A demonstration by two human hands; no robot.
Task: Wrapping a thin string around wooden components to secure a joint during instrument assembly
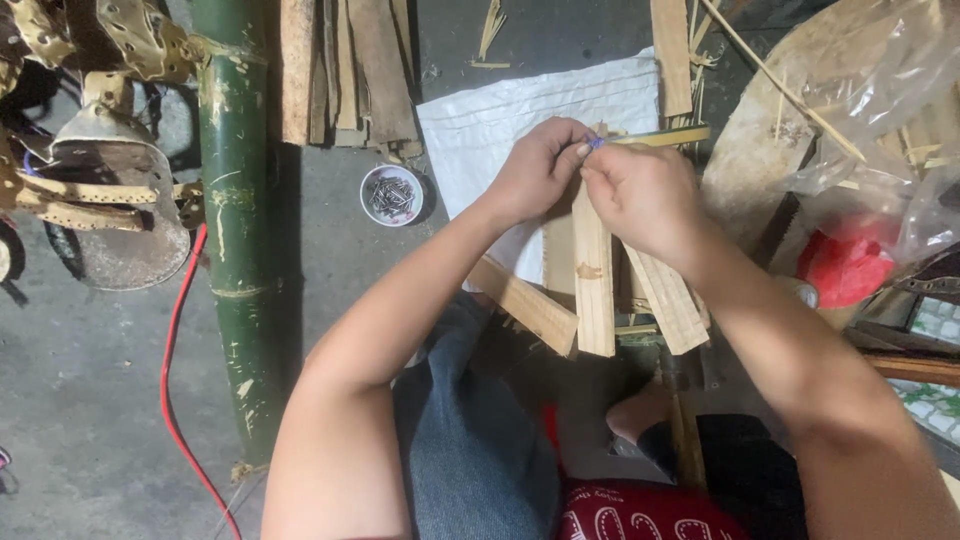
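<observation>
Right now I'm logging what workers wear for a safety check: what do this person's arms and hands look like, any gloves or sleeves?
Both arms are bare to the top of the frame, no sleeves showing. The left hand and right hand have no gloves, and no rings, watch or bands show. Fingernails are short.

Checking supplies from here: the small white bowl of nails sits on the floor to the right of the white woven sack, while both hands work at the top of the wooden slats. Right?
Not quite. The head view shows the bowl of nails left of the white sack, not right. The left hand and right hand do meet at the top of the wooden slats.
</observation>
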